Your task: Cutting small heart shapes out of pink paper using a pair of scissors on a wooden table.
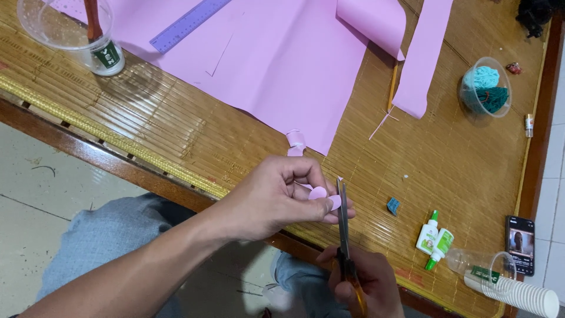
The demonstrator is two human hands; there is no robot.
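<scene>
At the lower centre of the frame, your left hand (276,197) pinches a small pink paper piece (318,193) between closed fingertips, while your right hand (359,282) is closed around the orange handles of the scissors (343,221), blades against the paper. The piece looks light and floppy, so grip near the cut. At lower right lie two white glue bottles (434,235) with green labels and caps.

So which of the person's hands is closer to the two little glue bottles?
The right hand. It grips the scissors just left of the glue bottles, near the mat's front edge. The left hand, pinching a small pink paper piece, sits farther left.
</scene>
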